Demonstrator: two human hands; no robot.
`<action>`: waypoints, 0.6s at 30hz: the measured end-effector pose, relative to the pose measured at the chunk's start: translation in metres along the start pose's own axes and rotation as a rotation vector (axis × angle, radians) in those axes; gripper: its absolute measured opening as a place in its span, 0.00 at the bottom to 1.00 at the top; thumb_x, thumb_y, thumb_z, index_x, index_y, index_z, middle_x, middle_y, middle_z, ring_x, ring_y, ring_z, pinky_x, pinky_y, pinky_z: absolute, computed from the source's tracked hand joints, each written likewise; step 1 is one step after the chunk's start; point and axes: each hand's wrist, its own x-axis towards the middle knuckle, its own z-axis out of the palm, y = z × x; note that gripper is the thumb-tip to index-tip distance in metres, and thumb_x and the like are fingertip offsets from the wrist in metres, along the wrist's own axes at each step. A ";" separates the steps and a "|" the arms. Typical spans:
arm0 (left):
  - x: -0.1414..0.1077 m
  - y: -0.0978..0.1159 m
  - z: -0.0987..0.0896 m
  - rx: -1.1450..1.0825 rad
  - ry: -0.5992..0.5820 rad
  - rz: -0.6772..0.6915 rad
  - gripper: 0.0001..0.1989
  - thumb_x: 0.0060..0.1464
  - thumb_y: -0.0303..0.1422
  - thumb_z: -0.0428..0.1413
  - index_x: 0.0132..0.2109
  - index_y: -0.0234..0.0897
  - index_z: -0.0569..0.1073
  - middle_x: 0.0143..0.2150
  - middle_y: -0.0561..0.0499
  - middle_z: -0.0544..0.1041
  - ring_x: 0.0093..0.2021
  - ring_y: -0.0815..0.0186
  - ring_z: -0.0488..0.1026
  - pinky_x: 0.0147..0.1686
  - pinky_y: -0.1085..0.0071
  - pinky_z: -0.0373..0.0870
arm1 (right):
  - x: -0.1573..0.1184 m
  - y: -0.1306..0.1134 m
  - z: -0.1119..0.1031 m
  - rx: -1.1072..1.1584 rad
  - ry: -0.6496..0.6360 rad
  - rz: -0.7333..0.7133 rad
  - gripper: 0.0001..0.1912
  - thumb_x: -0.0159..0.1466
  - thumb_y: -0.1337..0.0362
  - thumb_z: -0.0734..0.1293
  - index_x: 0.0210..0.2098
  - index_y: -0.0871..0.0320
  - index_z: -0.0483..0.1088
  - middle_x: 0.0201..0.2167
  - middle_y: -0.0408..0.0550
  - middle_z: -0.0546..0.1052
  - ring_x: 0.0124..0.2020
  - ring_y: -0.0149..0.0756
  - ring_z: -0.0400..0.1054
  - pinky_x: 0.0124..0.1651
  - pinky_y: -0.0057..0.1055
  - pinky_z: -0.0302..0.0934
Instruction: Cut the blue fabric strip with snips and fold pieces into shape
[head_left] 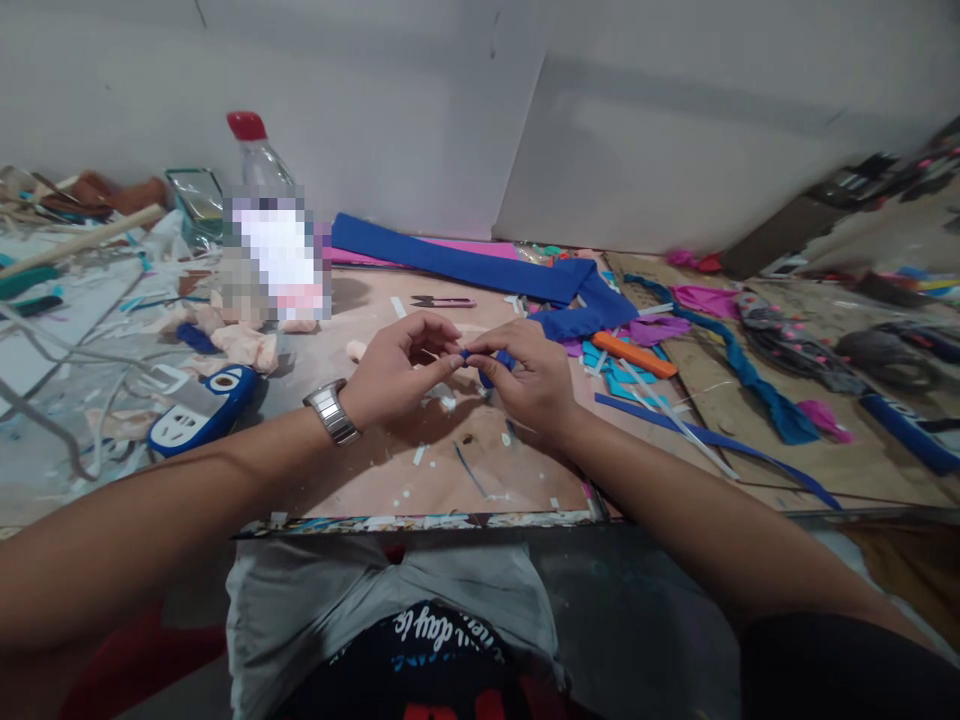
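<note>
Both hands meet above the middle of the table over a small blue piece of fabric (495, 372). My left hand (409, 368), with a metal watch at its wrist, pinches one end between thumb and fingertips. The rest of the blue piece bunches under the curled fingers of my right hand (532, 378), which grips it close to the left fingertips. Its full shape is hidden by the fingers. Just beyond the hands lie small thread snips (444, 301). Behind them a long blue fabric strip (450, 262) stretches across the back of the table and folds at the right.
A red-capped bottle (259, 160) stands at the back left, near a blurred-out bright patch. A blue-and-white device (204, 408) and cables lie left. To the right are an orange cutter (634, 354), a narrow blue strip (720, 438) and a twisted teal cloth (750, 370). Scraps litter the table.
</note>
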 end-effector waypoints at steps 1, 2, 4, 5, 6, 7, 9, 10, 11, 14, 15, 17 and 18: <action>0.000 0.000 0.000 0.008 0.004 0.018 0.16 0.56 0.36 0.67 0.48 0.36 0.74 0.43 0.45 0.80 0.42 0.65 0.80 0.43 0.68 0.79 | 0.000 0.000 0.000 -0.002 -0.002 0.006 0.05 0.70 0.57 0.71 0.41 0.49 0.79 0.38 0.43 0.85 0.41 0.41 0.77 0.51 0.44 0.65; 0.000 0.000 0.000 0.016 0.005 0.034 0.16 0.56 0.36 0.67 0.48 0.36 0.74 0.44 0.45 0.81 0.43 0.64 0.80 0.43 0.67 0.79 | 0.000 0.000 0.000 -0.003 -0.002 0.010 0.05 0.70 0.57 0.71 0.41 0.49 0.79 0.38 0.43 0.85 0.42 0.42 0.77 0.52 0.44 0.65; 0.000 0.001 0.000 0.027 0.004 0.052 0.16 0.56 0.36 0.67 0.48 0.36 0.74 0.44 0.45 0.81 0.44 0.64 0.80 0.44 0.67 0.79 | 0.000 0.000 0.000 -0.002 -0.003 0.010 0.05 0.70 0.57 0.71 0.40 0.49 0.79 0.39 0.43 0.85 0.42 0.42 0.78 0.52 0.44 0.65; 0.000 0.002 0.000 0.036 0.006 0.056 0.15 0.56 0.36 0.67 0.48 0.36 0.75 0.44 0.45 0.81 0.43 0.64 0.80 0.44 0.67 0.79 | 0.000 0.000 0.000 -0.002 -0.003 0.006 0.05 0.70 0.58 0.71 0.40 0.49 0.79 0.39 0.43 0.85 0.42 0.42 0.78 0.52 0.44 0.65; 0.000 0.003 0.000 0.052 0.012 0.060 0.14 0.56 0.36 0.67 0.47 0.36 0.75 0.43 0.46 0.82 0.43 0.64 0.80 0.43 0.67 0.79 | -0.001 0.000 0.001 -0.001 -0.001 -0.002 0.04 0.69 0.58 0.71 0.40 0.49 0.79 0.38 0.43 0.85 0.42 0.41 0.78 0.52 0.44 0.65; -0.001 0.003 0.000 0.074 0.021 0.067 0.13 0.56 0.36 0.67 0.46 0.36 0.76 0.43 0.46 0.82 0.42 0.64 0.80 0.43 0.68 0.78 | -0.001 0.000 0.001 0.000 0.002 -0.010 0.04 0.69 0.58 0.72 0.39 0.50 0.79 0.38 0.43 0.85 0.42 0.41 0.78 0.52 0.44 0.65; -0.001 0.005 0.000 0.130 0.040 0.088 0.11 0.57 0.36 0.66 0.44 0.36 0.77 0.42 0.47 0.82 0.40 0.65 0.80 0.41 0.69 0.77 | -0.001 0.000 0.001 0.001 0.008 -0.018 0.04 0.68 0.58 0.73 0.40 0.50 0.79 0.38 0.44 0.85 0.41 0.41 0.78 0.51 0.44 0.65; -0.002 0.005 0.000 0.153 0.045 0.099 0.11 0.58 0.36 0.65 0.44 0.36 0.78 0.41 0.47 0.82 0.39 0.66 0.79 0.40 0.70 0.76 | -0.001 0.000 0.001 -0.001 0.009 -0.016 0.05 0.67 0.57 0.74 0.40 0.50 0.79 0.38 0.44 0.85 0.41 0.41 0.78 0.51 0.43 0.65; -0.002 0.005 0.000 0.167 0.046 0.105 0.10 0.59 0.36 0.65 0.44 0.36 0.78 0.41 0.47 0.82 0.39 0.66 0.79 0.40 0.70 0.76 | -0.001 0.000 0.001 -0.005 0.005 -0.009 0.06 0.67 0.57 0.74 0.41 0.50 0.79 0.38 0.44 0.85 0.41 0.42 0.77 0.51 0.43 0.66; -0.001 0.004 -0.001 0.141 0.042 0.089 0.11 0.59 0.37 0.64 0.46 0.36 0.77 0.42 0.47 0.82 0.40 0.65 0.79 0.41 0.69 0.76 | -0.002 -0.001 0.000 -0.020 -0.023 0.012 0.11 0.65 0.55 0.75 0.45 0.49 0.79 0.41 0.46 0.85 0.44 0.43 0.77 0.52 0.44 0.66; -0.001 0.004 -0.001 0.124 0.045 0.082 0.11 0.59 0.37 0.64 0.46 0.36 0.77 0.43 0.47 0.82 0.41 0.65 0.79 0.42 0.68 0.76 | -0.002 -0.002 0.000 -0.023 -0.030 0.018 0.12 0.65 0.55 0.75 0.47 0.50 0.79 0.43 0.46 0.85 0.45 0.44 0.77 0.53 0.44 0.66; 0.000 0.003 -0.002 0.098 0.056 0.079 0.12 0.59 0.37 0.64 0.46 0.36 0.77 0.43 0.46 0.82 0.42 0.64 0.79 0.44 0.67 0.76 | -0.002 -0.003 -0.001 -0.024 -0.031 0.029 0.13 0.66 0.56 0.74 0.49 0.49 0.78 0.44 0.47 0.84 0.46 0.44 0.77 0.53 0.44 0.66; 0.000 0.003 -0.002 0.093 0.057 0.081 0.11 0.59 0.37 0.64 0.46 0.37 0.77 0.44 0.46 0.82 0.43 0.64 0.79 0.45 0.67 0.76 | -0.002 -0.003 -0.001 -0.023 -0.025 0.033 0.12 0.67 0.57 0.74 0.49 0.49 0.78 0.44 0.47 0.84 0.46 0.44 0.77 0.52 0.44 0.66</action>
